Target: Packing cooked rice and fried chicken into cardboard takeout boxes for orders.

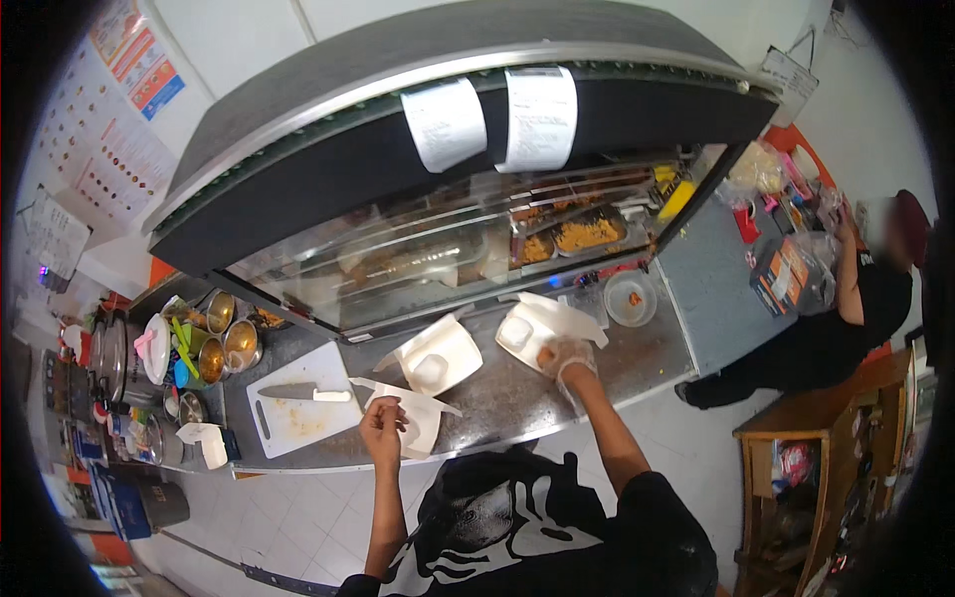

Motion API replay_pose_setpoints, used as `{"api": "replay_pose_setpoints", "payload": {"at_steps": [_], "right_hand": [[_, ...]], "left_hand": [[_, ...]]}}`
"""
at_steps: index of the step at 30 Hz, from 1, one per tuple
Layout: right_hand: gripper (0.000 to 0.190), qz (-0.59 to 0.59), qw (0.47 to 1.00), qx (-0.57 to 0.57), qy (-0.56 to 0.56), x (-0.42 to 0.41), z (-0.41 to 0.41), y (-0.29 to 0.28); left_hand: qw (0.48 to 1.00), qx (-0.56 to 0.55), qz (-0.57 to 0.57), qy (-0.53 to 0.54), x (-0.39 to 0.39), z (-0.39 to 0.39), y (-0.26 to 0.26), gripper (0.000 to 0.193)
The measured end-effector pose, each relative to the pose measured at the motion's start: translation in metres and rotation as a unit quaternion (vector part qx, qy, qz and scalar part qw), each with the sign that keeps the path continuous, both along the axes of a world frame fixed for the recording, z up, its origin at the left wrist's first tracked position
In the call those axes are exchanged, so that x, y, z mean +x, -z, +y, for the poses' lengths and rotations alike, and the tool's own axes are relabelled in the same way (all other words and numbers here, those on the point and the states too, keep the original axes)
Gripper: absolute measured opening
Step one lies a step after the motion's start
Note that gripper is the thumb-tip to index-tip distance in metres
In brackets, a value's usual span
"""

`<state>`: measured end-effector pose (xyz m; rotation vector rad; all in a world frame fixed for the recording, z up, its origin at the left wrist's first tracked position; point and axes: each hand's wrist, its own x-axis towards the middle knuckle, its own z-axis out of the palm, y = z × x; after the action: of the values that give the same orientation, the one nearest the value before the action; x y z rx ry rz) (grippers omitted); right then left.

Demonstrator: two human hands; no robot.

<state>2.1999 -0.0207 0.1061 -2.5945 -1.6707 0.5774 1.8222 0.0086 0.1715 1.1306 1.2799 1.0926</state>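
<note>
My right hand [573, 361], in a clear plastic glove, reaches into the right-hand white paper food box [548, 321]. At its fingertips is what looks like an orange-brown piece of food [548, 354]. A white rounded mound [515, 333], perhaps rice, lies in the same box. Bare and loosely curled, my left hand [383, 427] hovers by the left edge of the near food box [421, 431]; I cannot tell whether it grips anything. Between these two boxes stands another open food box [448, 357] with a similar white mound [430, 369].
A knife [302, 392] lies on a white cutting board [304, 403], left of metal bowls [241, 341]. The glass food warmer [418, 261] rises behind the counter, two printed slips [541, 119] hanging from it. A clear tub [630, 298] sits right. A co-worker [884, 276] stands at the grey table [716, 276].
</note>
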Motion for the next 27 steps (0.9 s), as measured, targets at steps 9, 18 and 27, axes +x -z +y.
{"api": "replay_pose_setpoints", "payload": {"at_steps": [9,18,27], "right_hand": [[0.024,0.046,0.865,0.499,0.027,0.076,0.095,-0.108],[0.038,0.013,0.960,0.281,-0.007,0.069,0.214,-0.133],[0.030,0.171,0.892,0.419,0.016,0.064,0.171,-0.155]], "left_hand": [[1.000,0.011,0.020,-0.010,0.013,-0.022,-0.017,0.024],[0.992,-0.050,0.000,0.116,0.054,-0.072,0.014,0.014],[0.994,-0.088,0.018,0.061,0.048,-0.092,0.027,0.016]]}}
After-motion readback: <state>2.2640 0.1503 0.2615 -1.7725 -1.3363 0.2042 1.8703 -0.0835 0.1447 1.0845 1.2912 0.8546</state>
